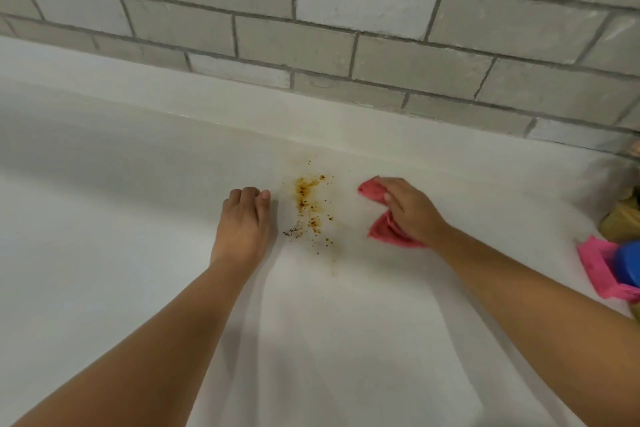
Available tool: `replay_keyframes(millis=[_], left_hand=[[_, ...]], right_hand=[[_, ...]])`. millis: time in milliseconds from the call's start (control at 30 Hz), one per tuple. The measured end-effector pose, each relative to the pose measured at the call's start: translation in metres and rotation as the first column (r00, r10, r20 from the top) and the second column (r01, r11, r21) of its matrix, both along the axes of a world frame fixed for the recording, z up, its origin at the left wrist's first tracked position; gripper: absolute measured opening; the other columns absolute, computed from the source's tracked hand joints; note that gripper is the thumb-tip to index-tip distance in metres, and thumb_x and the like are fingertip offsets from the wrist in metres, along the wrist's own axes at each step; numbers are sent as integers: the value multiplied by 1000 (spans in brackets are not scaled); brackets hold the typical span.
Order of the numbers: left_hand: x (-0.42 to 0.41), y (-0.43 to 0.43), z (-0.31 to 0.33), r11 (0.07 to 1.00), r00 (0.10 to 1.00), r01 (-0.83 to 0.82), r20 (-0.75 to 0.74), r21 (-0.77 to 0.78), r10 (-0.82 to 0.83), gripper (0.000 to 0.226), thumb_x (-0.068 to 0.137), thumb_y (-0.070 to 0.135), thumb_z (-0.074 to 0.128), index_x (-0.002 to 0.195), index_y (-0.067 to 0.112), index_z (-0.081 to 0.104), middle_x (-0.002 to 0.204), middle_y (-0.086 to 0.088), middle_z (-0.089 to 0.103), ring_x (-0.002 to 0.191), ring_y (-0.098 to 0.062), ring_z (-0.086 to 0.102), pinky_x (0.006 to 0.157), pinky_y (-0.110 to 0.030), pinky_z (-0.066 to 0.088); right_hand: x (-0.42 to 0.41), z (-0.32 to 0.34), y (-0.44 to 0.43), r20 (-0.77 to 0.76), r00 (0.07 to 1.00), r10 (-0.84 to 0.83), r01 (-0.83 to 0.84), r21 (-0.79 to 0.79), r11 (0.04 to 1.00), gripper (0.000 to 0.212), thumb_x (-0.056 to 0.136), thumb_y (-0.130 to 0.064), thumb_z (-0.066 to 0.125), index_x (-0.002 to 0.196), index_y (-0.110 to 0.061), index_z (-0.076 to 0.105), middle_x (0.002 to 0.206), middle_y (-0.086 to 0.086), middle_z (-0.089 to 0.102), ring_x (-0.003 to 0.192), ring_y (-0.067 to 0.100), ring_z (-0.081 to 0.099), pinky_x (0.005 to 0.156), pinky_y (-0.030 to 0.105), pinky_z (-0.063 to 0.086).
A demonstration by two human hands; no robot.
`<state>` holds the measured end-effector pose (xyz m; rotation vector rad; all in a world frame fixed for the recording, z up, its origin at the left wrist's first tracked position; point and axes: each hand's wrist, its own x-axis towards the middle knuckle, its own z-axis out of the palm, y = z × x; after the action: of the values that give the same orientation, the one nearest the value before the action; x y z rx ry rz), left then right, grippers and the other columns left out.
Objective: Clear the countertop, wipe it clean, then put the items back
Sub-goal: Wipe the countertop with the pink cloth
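Just left of the stain (308, 204), the left hand (242, 222) is being rested on the countertop (138, 184), fingers loosely bent, nothing held. Just right of the stain, the pink cloth (384, 234) is being gripped at its bunched middle by the right hand (407, 210). Being soft, light and limp, it is probably being best controlled there.

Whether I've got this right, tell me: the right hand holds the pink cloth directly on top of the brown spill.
Not quite. The right hand does hold the pink cloth, but the head view shows it on the countertop beside the brown spill, to its right, clear of it.
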<state>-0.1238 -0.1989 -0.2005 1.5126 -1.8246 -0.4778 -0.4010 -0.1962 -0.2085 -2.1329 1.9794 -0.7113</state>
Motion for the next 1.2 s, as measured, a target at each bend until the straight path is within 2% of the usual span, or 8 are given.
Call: replay_keyframes(millis=[133, 333, 600, 667, 767, 900, 1033, 1200], left_hand=[[-2, -2, 0, 1000, 1000, -12, 11, 1, 12, 33, 101, 24, 27, 103, 3, 52, 99, -7, 48, 100, -24, 41, 81, -22, 25], [-4, 1, 3, 1000, 999, -7, 45, -29, 8, 33, 102, 18, 27, 105, -3, 53, 101, -15, 51, 101, -30, 43, 86, -27, 28], [-1, -1, -2, 1000, 1000, -17, -1, 14, 18, 34, 102, 24, 27, 105, 2, 52, 104, -12, 52, 101, -27, 43, 81, -21, 24], [-1, -3, -2, 1000, 1000, -21, -4, 19, 21, 35, 102, 27, 26, 107, 3, 51, 105, -10, 50, 102, -25, 42, 80, -20, 24], [0, -5, -4, 999, 999, -31, -15, 32, 31, 36, 101, 29, 25, 108, 6, 51, 101, -4, 47, 102, -22, 41, 79, -18, 23], [0, -5, -3, 1000, 999, -18, -42, 25, 19, 37, 101, 29, 24, 108, 5, 51, 100, -5, 48, 102, -23, 42, 81, -22, 25], [6, 5, 8, 999, 956, -27, -290, 24, 33, 35, 101, 29, 29, 118, 7, 52, 109, -6, 50, 103, -17, 44, 84, -22, 28], [41, 31, 25, 999, 869, 38, -493, 9, -29, 29, 100, 31, 36, 121, 19, 52, 120, 1, 52, 112, -16, 53, 94, -27, 39]], right_hand=[[-6, -1, -69, -16, 986, -167, 168, 15, 986, 39, 95, -4, 39, 133, -7, 49, 133, 17, 50, 124, 31, 45, 104, 30, 30], [14, 0, -77, -139, 986, -91, 100, 53, 994, 41, 96, -7, 37, 136, -9, 45, 131, 17, 46, 119, 34, 42, 102, 37, 35], [54, 6, 31, 61, 942, 330, -332, 34, 943, 37, 95, -5, 40, 129, -8, 55, 128, 7, 54, 115, 16, 47, 100, 22, 33], [39, 7, 8, 87, 968, 234, -237, 27, 971, 38, 94, -2, 39, 129, -6, 54, 130, 11, 54, 119, 21, 51, 105, 27, 35], [21, 5, -41, -10, 996, -84, 85, 139, 987, 45, 98, -8, 35, 143, -9, 36, 150, 12, 33, 138, 28, 33, 115, 34, 23], [34, -2, -37, -82, 985, -150, 160, 140, 977, 48, 99, -12, 33, 146, -11, 27, 155, 9, 24, 141, 26, 26, 116, 36, 21], [92, 5, 35, 134, 991, -26, 1, 184, 983, 40, 100, -19, 32, 138, -18, 43, 148, 0, 41, 138, 12, 33, 118, 30, 19], [148, 4, 139, 110, 925, 365, -373, 68, 925, 46, 97, -17, 33, 142, -18, 39, 148, -8, 33, 139, 3, 25, 115, 17, 15]])
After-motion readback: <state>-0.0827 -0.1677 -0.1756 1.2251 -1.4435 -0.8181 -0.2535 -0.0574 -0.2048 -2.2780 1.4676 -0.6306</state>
